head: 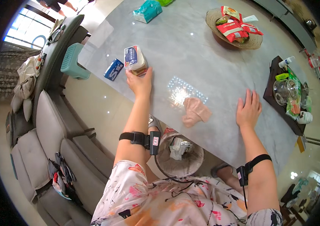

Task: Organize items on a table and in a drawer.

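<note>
My left hand [140, 82] grips the near end of a clear plastic box [135, 59] with a blue and white label, on the grey marble-look table [160, 56]. Just left of the box lies a blue packet [113, 69]. My right hand [249, 108] rests flat on the tabletop near its right side, palm down and holding nothing. Between my hands, a crumpled pink cloth [196, 112] lies close to the front edge, beside a patch of bright reflected light dots.
A basket [213, 28] holds red snack packets. Teal tissue pack [148, 12] lies at the far edge. Dark tray [270, 84] with glass jars stands right. Lined waste bin [195, 161] sits below the front edge. Green stool [74, 60] and grey sofa [52, 113] stand left. A person is partly visible far off.
</note>
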`<control>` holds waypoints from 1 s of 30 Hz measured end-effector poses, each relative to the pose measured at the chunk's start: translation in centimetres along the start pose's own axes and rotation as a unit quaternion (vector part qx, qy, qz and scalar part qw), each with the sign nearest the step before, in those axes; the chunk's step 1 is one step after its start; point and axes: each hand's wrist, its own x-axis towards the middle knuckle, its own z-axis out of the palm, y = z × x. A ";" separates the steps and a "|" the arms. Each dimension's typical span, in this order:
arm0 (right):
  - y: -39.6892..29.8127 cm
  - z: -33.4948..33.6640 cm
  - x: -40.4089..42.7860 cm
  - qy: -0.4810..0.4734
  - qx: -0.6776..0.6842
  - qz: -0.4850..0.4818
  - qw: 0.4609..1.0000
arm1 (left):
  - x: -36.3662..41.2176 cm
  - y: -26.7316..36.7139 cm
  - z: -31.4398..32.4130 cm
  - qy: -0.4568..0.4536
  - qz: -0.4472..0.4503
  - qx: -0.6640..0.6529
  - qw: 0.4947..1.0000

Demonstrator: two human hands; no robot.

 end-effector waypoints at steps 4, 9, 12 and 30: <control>0.1 0.1 0.0 0.000 -0.001 -0.001 1.000 | -0.2 0.1 0.0 0.005 0.013 0.041 0.999; -0.1 -0.1 -0.1 -0.003 -0.005 -0.002 1.000 | 0.5 0.5 0.4 0.027 -0.004 0.146 0.989; 0.0 -0.2 0.0 -0.003 -0.008 -0.003 1.000 | 0.1 1.7 1.0 -0.013 0.008 0.167 0.986; -0.2 -0.9 0.1 -0.017 0.037 0.017 0.999 | -5.6 13.1 14.1 -0.146 0.078 0.138 0.977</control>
